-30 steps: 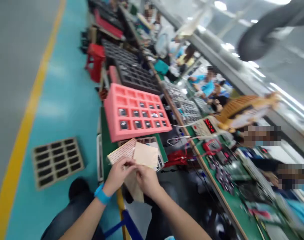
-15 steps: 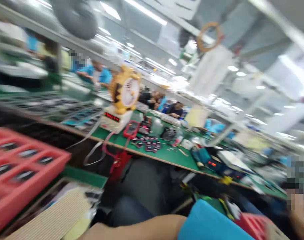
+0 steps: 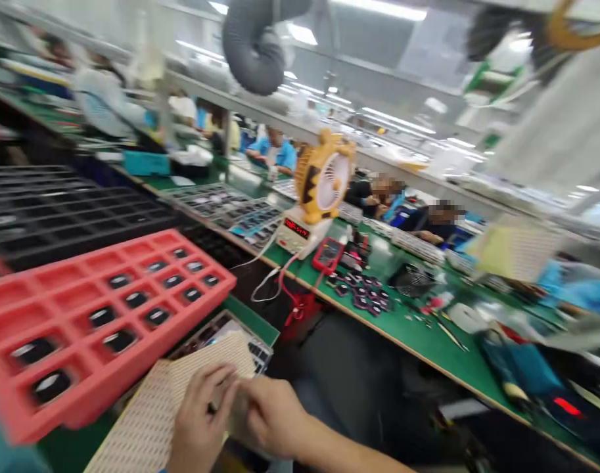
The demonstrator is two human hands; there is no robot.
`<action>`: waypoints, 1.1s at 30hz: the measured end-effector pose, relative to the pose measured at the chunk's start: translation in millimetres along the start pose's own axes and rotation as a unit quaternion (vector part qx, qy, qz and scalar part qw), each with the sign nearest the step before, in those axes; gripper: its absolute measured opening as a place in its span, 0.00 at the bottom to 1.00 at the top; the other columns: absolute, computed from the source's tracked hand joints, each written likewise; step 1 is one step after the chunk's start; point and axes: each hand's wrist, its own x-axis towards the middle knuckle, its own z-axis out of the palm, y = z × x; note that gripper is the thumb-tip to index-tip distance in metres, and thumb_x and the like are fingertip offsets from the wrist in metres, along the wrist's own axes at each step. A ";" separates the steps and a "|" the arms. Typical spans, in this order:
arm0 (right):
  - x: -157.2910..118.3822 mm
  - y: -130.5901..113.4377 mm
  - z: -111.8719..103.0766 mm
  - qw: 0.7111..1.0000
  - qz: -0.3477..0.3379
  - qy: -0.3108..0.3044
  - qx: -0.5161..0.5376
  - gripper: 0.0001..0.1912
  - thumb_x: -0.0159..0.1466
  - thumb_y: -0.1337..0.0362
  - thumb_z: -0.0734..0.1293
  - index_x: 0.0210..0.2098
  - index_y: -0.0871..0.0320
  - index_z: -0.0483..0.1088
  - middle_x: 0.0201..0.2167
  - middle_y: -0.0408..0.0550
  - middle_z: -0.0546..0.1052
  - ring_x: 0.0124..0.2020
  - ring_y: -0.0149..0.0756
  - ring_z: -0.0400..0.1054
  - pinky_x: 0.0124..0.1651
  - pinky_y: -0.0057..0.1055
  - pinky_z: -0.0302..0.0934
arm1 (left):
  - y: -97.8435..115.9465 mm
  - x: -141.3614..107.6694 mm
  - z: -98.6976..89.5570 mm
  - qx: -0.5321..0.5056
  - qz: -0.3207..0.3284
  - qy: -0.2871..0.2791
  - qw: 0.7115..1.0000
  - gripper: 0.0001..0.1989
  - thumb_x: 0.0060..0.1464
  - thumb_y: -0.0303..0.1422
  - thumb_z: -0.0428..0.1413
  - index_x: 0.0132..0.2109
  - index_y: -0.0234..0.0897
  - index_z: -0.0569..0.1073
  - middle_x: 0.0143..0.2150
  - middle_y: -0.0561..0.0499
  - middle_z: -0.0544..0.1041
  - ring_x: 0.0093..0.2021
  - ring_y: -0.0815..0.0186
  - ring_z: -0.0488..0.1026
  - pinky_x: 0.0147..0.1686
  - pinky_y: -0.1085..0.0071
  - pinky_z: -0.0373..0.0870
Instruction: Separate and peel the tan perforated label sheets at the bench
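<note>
1. Two bare hands, close together at lower centre. Left hand (image 3: 196,417): fingers bent toward the thumb. Right hand (image 3: 275,417): fingers curled inward, tips near the left's. Whether either is clamped on anything, cannot tell; blurred.
2. One small dark item (image 3: 211,408), framed by left thumb and fingers; shape and material indistinct.
3. One ribbed sheet (image 3: 225,358): beige, flat, fine parallel lines; just behind the hands, overlapping item 4.
4. One patterned sheet (image 3: 132,420): pale, straight-edged, rows of short dashes; left of the left hand.
5. One pink tray (image 3: 146,353): matte, foam-like, thick-walled, rectangular compartments in rows; beyond the sheets.
6. Several black pieces (image 3: 119,341): glossy, rounded, single in tray compartments.
7. One fan (image 3: 309,190): yellow, round-faced, atop a boxy instrument (image 3: 292,242) with red digits.
</note>
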 end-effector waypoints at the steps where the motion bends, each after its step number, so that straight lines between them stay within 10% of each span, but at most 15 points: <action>1: 1.6 1.4 2.1 1.000 -0.015 -0.015 0.010 0.10 0.56 0.64 0.59 0.36 0.50 0.68 0.28 0.43 0.76 0.27 0.39 0.70 0.31 0.30 0.65 | 1.1 1.2 -9.1 -0.014 -0.003 0.038 0.999 0.20 0.57 0.47 0.56 0.53 0.87 0.73 0.50 0.61 0.81 0.53 0.47 0.79 0.54 0.46 0.79; 9: 30.8 -14.5 5.0 0.995 -0.028 -0.042 0.088 0.13 0.63 0.69 0.59 0.37 0.54 0.75 0.30 0.44 0.79 0.31 0.38 0.75 0.36 0.30 0.68 | 2.5 19.1 -46.7 -0.133 -0.112 -0.061 0.983 0.15 0.52 0.45 0.63 0.48 0.63 0.83 0.49 0.55 0.84 0.53 0.46 0.79 0.60 0.49 0.75; 15: 48.1 -24.3 2.0 0.994 -0.019 -0.030 0.099 0.14 0.71 0.58 0.65 0.34 0.56 0.78 0.29 0.44 0.80 0.31 0.36 0.77 0.35 0.25 0.69 | 3.6 20.4 -53.1 -0.132 -0.064 -0.042 0.988 0.09 0.59 0.38 0.58 0.43 0.47 0.82 0.45 0.51 0.83 0.49 0.54 0.79 0.53 0.58 0.77; 19: 54.6 -30.8 4.3 0.994 -0.036 0.010 0.101 0.13 0.72 0.61 0.64 0.37 0.54 0.81 0.29 0.43 0.82 0.30 0.34 0.78 0.35 0.22 0.70 | 9.5 18.0 -48.6 -0.003 0.051 0.113 0.992 0.14 0.68 0.33 0.55 0.57 0.47 0.77 0.50 0.49 0.81 0.51 0.57 0.79 0.52 0.60 0.78; 23: 56.7 -34.2 9.3 0.995 -0.078 0.049 0.044 0.13 0.72 0.65 0.63 0.43 0.54 0.81 0.34 0.45 0.84 0.32 0.35 0.81 0.38 0.23 0.73 | 19.3 17.7 -42.7 0.130 0.169 0.245 0.946 0.07 0.72 0.33 0.52 0.48 0.42 0.75 0.43 0.50 0.78 0.43 0.59 0.78 0.46 0.62 0.78; 33: 56.9 -41.0 14.1 0.983 -0.161 0.063 -0.067 0.15 0.72 0.70 0.58 0.46 0.56 0.77 0.31 0.46 0.81 0.30 0.37 0.78 0.33 0.27 0.72 | 23.5 24.1 -46.1 -0.122 0.099 0.148 0.976 0.06 0.67 0.32 0.58 0.40 0.45 0.79 0.37 0.55 0.79 0.38 0.64 0.79 0.40 0.72 0.78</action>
